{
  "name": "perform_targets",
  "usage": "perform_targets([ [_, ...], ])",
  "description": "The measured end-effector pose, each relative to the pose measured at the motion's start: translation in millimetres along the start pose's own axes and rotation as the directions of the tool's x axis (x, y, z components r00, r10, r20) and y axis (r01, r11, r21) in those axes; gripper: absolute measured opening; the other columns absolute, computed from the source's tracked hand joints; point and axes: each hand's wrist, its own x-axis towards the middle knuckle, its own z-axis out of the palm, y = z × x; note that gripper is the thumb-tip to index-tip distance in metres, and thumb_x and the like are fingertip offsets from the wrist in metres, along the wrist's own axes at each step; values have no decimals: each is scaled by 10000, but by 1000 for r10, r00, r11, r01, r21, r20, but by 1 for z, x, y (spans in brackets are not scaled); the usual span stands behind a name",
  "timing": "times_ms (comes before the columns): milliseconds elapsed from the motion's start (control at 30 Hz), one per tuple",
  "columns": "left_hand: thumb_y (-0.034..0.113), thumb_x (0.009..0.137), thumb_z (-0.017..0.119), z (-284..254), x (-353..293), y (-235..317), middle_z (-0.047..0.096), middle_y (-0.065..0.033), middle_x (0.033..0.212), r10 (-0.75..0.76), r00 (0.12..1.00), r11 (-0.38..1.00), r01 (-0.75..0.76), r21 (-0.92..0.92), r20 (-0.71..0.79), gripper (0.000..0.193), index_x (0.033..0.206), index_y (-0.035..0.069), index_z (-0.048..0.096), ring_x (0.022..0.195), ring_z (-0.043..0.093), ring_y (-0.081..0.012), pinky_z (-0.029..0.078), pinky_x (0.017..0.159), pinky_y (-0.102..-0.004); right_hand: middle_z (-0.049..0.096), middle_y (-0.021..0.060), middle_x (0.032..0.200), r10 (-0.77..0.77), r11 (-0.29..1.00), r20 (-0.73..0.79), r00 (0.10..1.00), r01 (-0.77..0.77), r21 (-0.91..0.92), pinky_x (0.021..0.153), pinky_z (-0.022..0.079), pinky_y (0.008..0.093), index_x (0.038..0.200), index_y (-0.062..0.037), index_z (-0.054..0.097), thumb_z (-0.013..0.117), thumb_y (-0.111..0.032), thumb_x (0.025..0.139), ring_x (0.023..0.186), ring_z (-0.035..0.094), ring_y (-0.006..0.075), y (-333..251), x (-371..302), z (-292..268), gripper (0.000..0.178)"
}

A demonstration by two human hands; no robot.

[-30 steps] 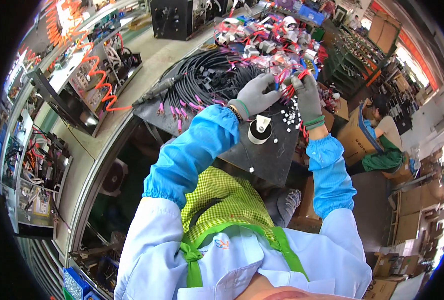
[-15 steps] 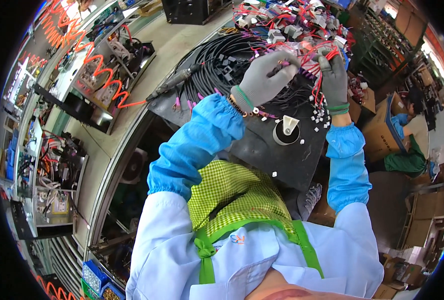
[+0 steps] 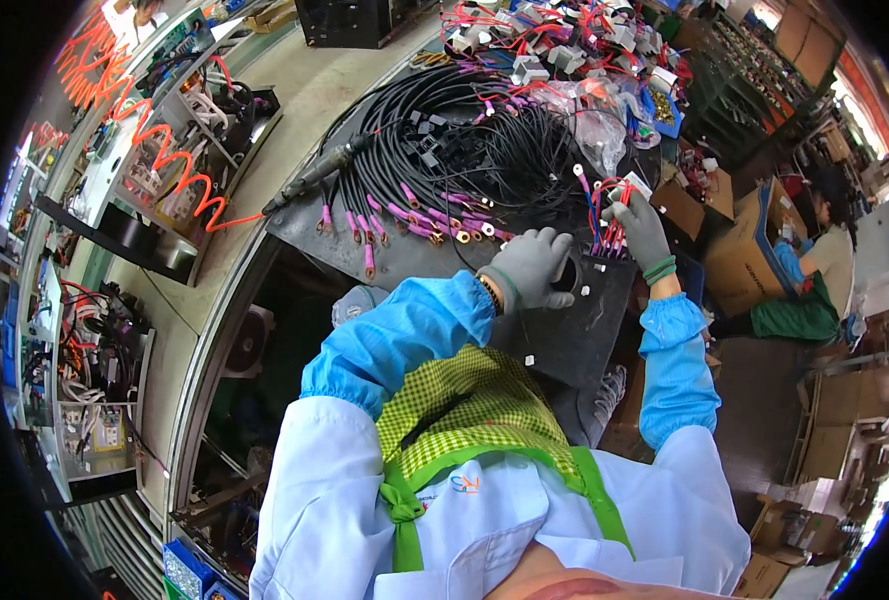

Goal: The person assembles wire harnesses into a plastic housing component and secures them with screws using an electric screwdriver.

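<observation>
My left hand [image 3: 527, 272], in a grey glove, is closed around a round black-and-white thing [image 3: 569, 272] at the near side of the dark tabletop. The palm and fingers hide most of it. Farther right, my gloved right hand [image 3: 641, 232] grips a bundle of red wires [image 3: 610, 228] with purple sleeves and a white connector [image 3: 639, 186] at its top. The wire ends hang over the tabletop. Just beyond my left hand lie thick black cables [image 3: 485, 130] in coils, their purple-sleeved ring terminals [image 3: 430, 222] pointing toward me.
A heap of red wires with white connectors [image 3: 565, 60] covers the far side. Clear plastic bags [image 3: 600, 125] and a blue bin [image 3: 663, 112] lie near it. A grey pen-shaped tool [image 3: 320, 170] with an orange coiled hose rests left. Another person [image 3: 815, 270] sits right, beside cardboard boxes [image 3: 750, 250].
Both hands have come nearer to me. My left hand has moved down onto the round black-and-white thing; my right hand has brought the red wire bundle down from the heap.
</observation>
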Motion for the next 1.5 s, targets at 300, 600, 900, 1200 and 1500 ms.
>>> perform_targets([
  [300, 559, 636, 747, -21, 2, -9, 552, -196, 1041, -116, 992, 979, 104, 173, 60, 858, 1203, -17, 461, 939, 573, -373, 499, 792, -445, 635, 104, 758, 49, 993, 170, 984, -31, -110, 703, 493, 323, 1063, 21, 545, 477, -158, 919, 714, 624, 163, -17, -22, 23, 239],
  [600, 676, 678, 665, -17, 6, -30, 547, -225, 1128, 88, 993, 984, -100, 150, 81, 858, 1141, -24, 491, 977, 559, -400, 483, 833, -467, 619, 261, 954, 78, 902, 241, 967, 34, -430, 806, 462, 472, 1119, -2, 522, 535, -336, 897, 942, 598, 424, -14, -44, 20, 401],
  [900, 639, 705, 686, -60, -11, -47, 563, -223, 1168, -92, 973, 990, 112, -82, 212, 911, 1309, -3, 453, 1078, 560, -387, 472, 896, -440, 652, 143, 1022, 186, 930, 183, 965, -112, -351, 834, 489, 321, 1161, -11, 565, 613, -256, 866, 934, 640, 229, -35, -28, -48, 386],
  [1200, 439, 832, 630, -141, -8, -119, 633, -215, 1044, -156, 980, 987, 159, 17, -122, 545, 1138, -10, 593, 998, 600, -377, 478, 860, -426, 642, 127, 1131, -12, 917, -84, 996, -23, -399, 928, 440, 316, 1173, -39, 583, 583, -273, 895, 1067, 603, 211, 23, 62, -114, 364],
  [1500, 388, 837, 631, -147, 54, -124, 641, -212, 1036, -84, 991, 993, 92, 72, -108, 469, 1118, 13, 608, 981, 608, -377, 486, 848, -432, 620, 232, 1109, 115, 731, -138, 984, -178, -659, 915, 458, 446, 1152, -45, 581, 559, -336, 827, 1050, 584, 393, 122, 193, -72, 437],
])
